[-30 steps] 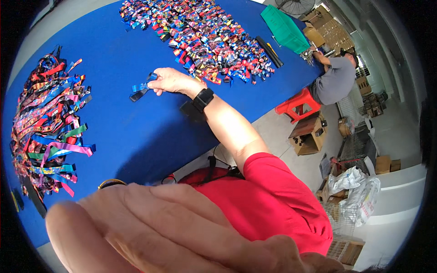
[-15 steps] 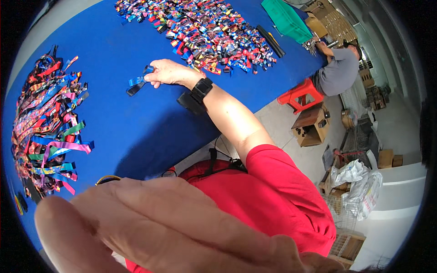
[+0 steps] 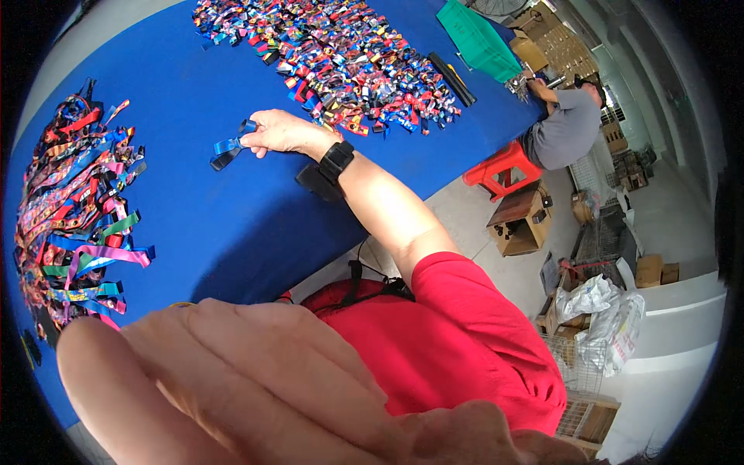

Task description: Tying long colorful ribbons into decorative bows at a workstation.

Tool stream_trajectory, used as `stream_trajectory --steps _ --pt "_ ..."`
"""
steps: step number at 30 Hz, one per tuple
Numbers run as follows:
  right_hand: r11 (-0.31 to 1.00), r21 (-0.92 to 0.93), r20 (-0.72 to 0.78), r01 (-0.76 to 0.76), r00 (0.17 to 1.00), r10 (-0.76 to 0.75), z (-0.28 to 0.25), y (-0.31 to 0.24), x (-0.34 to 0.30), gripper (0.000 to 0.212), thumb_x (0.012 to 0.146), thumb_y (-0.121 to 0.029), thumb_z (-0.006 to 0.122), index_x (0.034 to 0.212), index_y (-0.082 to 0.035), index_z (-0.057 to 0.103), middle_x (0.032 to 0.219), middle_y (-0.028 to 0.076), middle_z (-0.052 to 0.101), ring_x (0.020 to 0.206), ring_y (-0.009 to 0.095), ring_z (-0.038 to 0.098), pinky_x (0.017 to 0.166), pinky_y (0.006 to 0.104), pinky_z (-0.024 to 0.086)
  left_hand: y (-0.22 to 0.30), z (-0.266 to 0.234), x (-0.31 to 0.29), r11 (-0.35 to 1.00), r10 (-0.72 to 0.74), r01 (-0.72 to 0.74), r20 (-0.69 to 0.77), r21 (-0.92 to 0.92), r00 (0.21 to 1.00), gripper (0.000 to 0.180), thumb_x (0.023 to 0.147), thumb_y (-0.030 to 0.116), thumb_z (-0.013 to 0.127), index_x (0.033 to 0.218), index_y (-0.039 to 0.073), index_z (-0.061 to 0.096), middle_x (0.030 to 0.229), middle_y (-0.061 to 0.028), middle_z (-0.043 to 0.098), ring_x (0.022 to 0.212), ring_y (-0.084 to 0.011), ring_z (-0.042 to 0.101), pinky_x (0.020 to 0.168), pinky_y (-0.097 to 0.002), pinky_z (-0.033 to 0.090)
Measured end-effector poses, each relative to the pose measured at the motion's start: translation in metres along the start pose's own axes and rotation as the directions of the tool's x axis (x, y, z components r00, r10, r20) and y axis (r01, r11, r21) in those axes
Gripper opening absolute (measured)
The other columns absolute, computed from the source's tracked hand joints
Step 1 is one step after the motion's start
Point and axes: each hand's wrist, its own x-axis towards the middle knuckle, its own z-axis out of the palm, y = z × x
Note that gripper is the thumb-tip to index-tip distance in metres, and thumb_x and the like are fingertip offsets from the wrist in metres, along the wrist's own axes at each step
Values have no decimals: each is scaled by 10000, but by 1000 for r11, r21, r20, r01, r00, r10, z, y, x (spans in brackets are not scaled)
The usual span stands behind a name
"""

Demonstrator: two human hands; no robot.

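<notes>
My right hand (image 3: 283,133) reaches out over the blue table, fingers pinching a short blue-and-black looped strap (image 3: 226,152) just above the cloth. A black band with a small block is on that wrist. Very close to the camera, my left hand (image 3: 256,372) fills the lower part of the view; one digit stands apart from the palm at the left. Nothing shows in it, though part lies beyond the frame. Left of the right hand spreads a pile of long colourful straps (image 3: 70,209). Behind it lies a broad heap of short looped straps (image 3: 349,70).
A green crate (image 3: 479,43) and black strips (image 3: 452,77) lie at the table's far right. A person in grey (image 3: 570,128) sits there on a red stool (image 3: 508,172), hands at metal parts. Cardboard boxes (image 3: 521,225), wire baskets and white bags (image 3: 612,318) stand along the right.
The view has shifted slightly, so the table things sit a little further left. My right hand still pinches the looped strap, and my left hand stays close to the camera.
</notes>
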Motion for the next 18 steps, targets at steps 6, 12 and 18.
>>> stream_trajectory --steps 6,12,18 --pt "1000 2 -4 -14 1000 14 -3 3 -2 270 899 -218 699 941 25 589 806 90 666 677 130 651 628 263 532 -2 2 1 1000 3 -3 9 -12 1000 219 1053 256 382 1038 41 425 851 -204 658 744 -347 647 663 -465 576" --pt "1000 -1 10 -9 1000 9 -2 0 -4 273 903 -216 694 935 31 584 815 96 665 680 130 652 628 264 535 -3 4 5 1000 7 -7 11 -16 1000 209 1055 249 376 1044 46 424 852 -197 658 744 -342 645 660 -464 576" --pt "999 -41 17 6 1000 -6 2 -7 -2 274 905 -216 691 947 32 581 813 97 663 681 135 655 631 268 537 4 16 5 1000 17 -17 6 -4 1000 200 1057 243 370 1049 50 423 853 -189 659 743 -337 644 657 -464 577"
